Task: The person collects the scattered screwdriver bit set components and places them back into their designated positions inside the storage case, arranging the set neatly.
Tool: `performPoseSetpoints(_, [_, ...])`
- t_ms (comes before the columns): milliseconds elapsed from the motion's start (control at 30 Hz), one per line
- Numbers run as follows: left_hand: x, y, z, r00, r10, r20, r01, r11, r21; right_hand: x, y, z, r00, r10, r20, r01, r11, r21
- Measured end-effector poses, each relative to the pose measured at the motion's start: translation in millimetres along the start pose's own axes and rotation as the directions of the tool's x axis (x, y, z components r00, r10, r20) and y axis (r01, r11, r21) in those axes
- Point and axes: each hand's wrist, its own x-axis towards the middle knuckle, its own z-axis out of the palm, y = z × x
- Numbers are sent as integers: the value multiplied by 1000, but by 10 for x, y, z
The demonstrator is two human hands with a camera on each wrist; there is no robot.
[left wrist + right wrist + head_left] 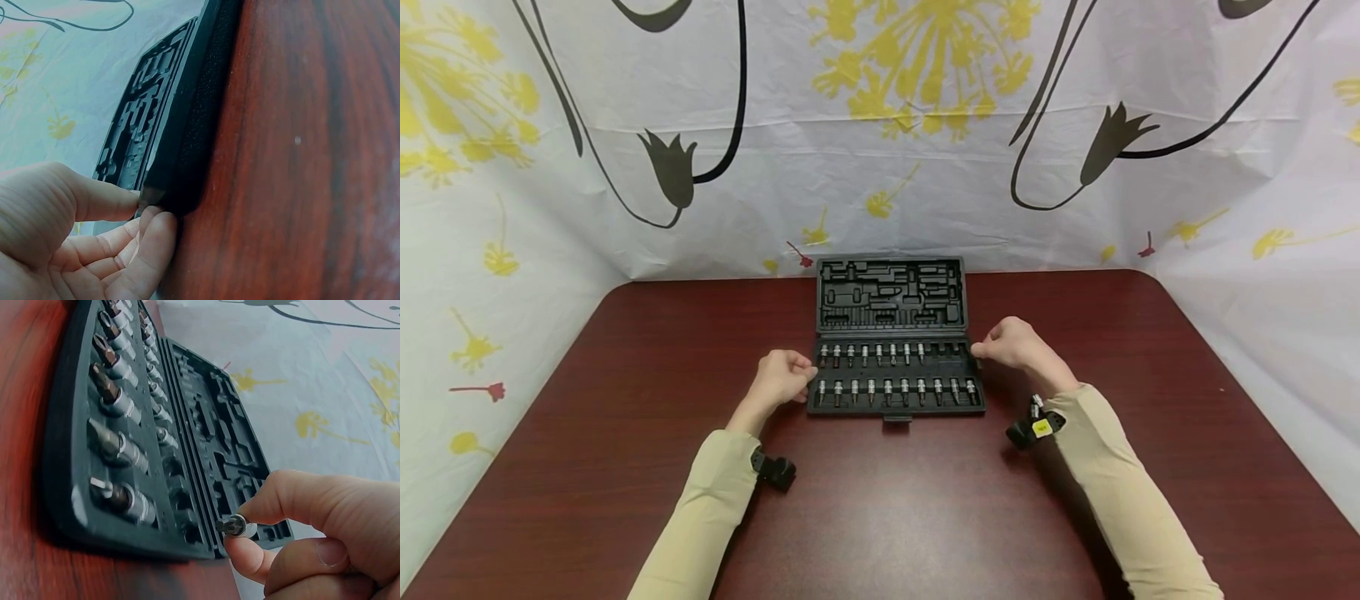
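A black bit-socket case [897,369] lies open on the table with its lid [891,321] tipped back. Two rows of silver bit sockets [114,394] fill most of its slots; several slots [179,499] at the right end of the back row are bare. My left hand [781,377] pinches the case's left edge, thumb against the rim and fingertips at the corner, as the left wrist view shows. Between thumb and forefinger my right hand [312,531] holds one bit socket [236,526], bit tip outward, just off the case's right side near the back row.
The dark red wooden table [895,517] stretches around the case, with its back edge just behind the lid. A white patterned curtain [760,200] hangs behind and at both sides. Wrist cameras [775,469] are strapped over both sleeves.
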Motion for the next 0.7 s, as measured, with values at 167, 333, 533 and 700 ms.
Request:
performPoseSetpoints(167, [-2, -1, 7, 1000, 3, -4, -3, 1000, 4, 44, -78, 33, 1000, 5, 31, -6, 999, 36])
performPoseSetpoints(333, [-1, -1, 10, 1000, -1, -6, 1, 1000, 2, 109, -151, 85, 999, -13, 43, 11, 999, 47])
performPoseSetpoints(533, [0, -3, 10, 1000, 1, -6, -1, 1000, -2, 182, -234, 178, 999, -8, 47, 3, 995, 103])
performPoseSetpoints(700, [0, -8, 10, 1000, 2, -5, -2, 1000, -2, 252, -291, 248, 999, -14, 37, 10, 996, 94])
